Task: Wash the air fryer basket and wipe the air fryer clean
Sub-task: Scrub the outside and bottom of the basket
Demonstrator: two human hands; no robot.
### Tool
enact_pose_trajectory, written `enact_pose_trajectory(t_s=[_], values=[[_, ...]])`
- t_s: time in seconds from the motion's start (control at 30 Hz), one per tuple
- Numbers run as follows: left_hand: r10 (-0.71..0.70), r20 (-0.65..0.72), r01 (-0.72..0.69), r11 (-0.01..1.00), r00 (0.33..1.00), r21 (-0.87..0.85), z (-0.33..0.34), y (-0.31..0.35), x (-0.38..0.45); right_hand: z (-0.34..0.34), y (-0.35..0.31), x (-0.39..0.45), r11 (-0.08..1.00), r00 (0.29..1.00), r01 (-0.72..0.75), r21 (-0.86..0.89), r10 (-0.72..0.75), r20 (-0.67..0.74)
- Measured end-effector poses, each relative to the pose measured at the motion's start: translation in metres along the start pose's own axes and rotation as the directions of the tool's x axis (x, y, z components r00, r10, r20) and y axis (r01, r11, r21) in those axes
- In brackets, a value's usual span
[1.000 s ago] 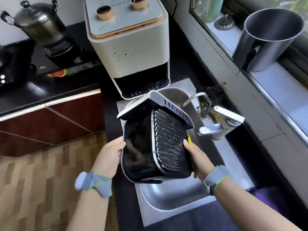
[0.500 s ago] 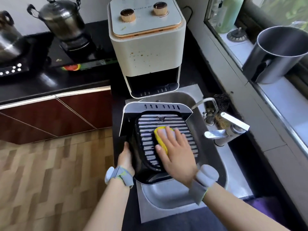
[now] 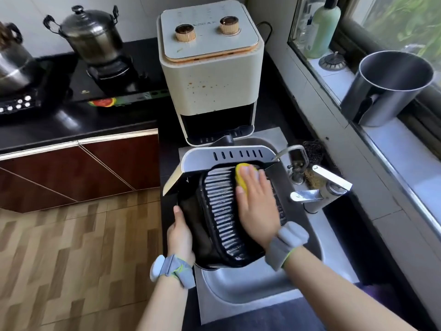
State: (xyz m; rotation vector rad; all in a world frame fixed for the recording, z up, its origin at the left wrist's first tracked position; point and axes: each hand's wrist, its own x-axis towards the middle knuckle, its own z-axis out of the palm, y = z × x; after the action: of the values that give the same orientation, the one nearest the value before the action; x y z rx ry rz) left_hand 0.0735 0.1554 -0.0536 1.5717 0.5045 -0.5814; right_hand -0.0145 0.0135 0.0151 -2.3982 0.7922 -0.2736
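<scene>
The black air fryer basket (image 3: 222,211) with its ribbed inner tray and silver front panel is held tilted over the steel sink (image 3: 238,290). My left hand (image 3: 180,232) grips the basket's left wall. Flat fingers of my right hand (image 3: 256,204) press a yellow sponge (image 3: 241,174) onto the ribs near the basket's far end. The cream air fryer body (image 3: 210,75), with two copper knobs and brown splatter spots on its front, stands behind the sink, its basket slot empty.
A tap (image 3: 317,189) and a dark scrubber (image 3: 312,151) sit right of the sink. A steel pot (image 3: 386,87) and a green bottle (image 3: 322,27) stand on the window sill. Lidded pots (image 3: 91,35) sit on the stove at the left.
My right hand slid the sponge from the middle of the ribbed tray to its far end. A second ago the basket was turned on its side; it now faces up.
</scene>
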Motion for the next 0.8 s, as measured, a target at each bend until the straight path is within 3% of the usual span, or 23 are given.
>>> enact_pose_trajectory(t_s=[0.03, 0.07, 0.17, 0.2, 0.3, 0.33, 0.43, 0.47, 0.57, 0.6, 0.7, 0.73, 0.8], values=[[-0.005, -0.001, 0.005, 1.0, 1.0, -0.003, -0.001, 0.0, 0.001, -0.004, 0.003, 0.002, 0.998, 0.998, -0.067, 0.011, 0.067, -0.014], [0.001, 0.004, -0.001, 1.0, 1.0, 0.002, -0.001, -0.001, 0.002, -0.005, -0.001, -0.002, 0.998, 0.998, -0.042, 0.049, 0.044, -0.036], [0.008, 0.019, -0.008, 1.0, 1.0, -0.002, -0.003, -0.007, 0.003, 0.008, -0.025, -0.023, 0.972, 0.975, 0.221, 0.084, -0.221, -0.006], [-0.007, 0.029, 0.007, 1.0, 1.0, -0.017, -0.003, -0.008, 0.002, 0.007, -0.025, -0.021, 0.972, 0.973, 0.228, 0.062, -0.229, 0.001], [-0.033, 0.026, 0.034, 0.999, 0.999, -0.018, -0.002, -0.007, 0.002, -0.002, -0.013, 0.002, 1.0, 0.998, -0.021, 0.004, 0.021, -0.058], [-0.021, 0.012, 0.021, 1.0, 1.0, 0.001, -0.002, -0.005, 0.003, -0.003, -0.015, 0.003, 1.0, 0.998, -0.02, 0.015, 0.021, -0.064], [0.026, 0.021, -0.027, 0.999, 0.999, 0.036, 0.0, -0.004, 0.004, 0.003, -0.033, -0.006, 0.965, 0.966, 0.258, 0.041, -0.258, 0.005], [0.015, 0.034, -0.016, 0.999, 0.999, 0.03, 0.0, -0.004, 0.003, 0.002, -0.032, -0.004, 0.96, 0.96, 0.28, 0.028, -0.281, 0.013], [-0.005, 0.039, 0.004, 1.0, 0.999, 0.021, 0.003, -0.003, 0.001, -0.005, -0.021, 0.012, 0.994, 0.993, 0.111, 0.019, -0.11, -0.054], [0.006, 0.037, -0.008, 0.999, 0.999, 0.037, 0.003, -0.003, 0.001, -0.004, -0.023, 0.01, 0.991, 0.991, 0.129, 0.024, -0.128, -0.05], [0.051, 0.025, -0.053, 0.996, 0.998, 0.067, 0.002, -0.003, 0.003, 0.008, -0.032, -0.012, 0.933, 0.931, 0.358, 0.033, -0.36, 0.061], [0.033, 0.024, -0.034, 0.998, 0.999, 0.062, -0.001, -0.006, 0.004, 0.008, -0.026, -0.015, 0.925, 0.923, 0.378, 0.032, -0.38, 0.062], [-0.011, 0.045, 0.009, 0.999, 0.999, 0.034, -0.003, -0.004, 0.004, 0.0, -0.002, -0.004, 0.963, 0.963, 0.268, 0.02, -0.269, 0.036]])
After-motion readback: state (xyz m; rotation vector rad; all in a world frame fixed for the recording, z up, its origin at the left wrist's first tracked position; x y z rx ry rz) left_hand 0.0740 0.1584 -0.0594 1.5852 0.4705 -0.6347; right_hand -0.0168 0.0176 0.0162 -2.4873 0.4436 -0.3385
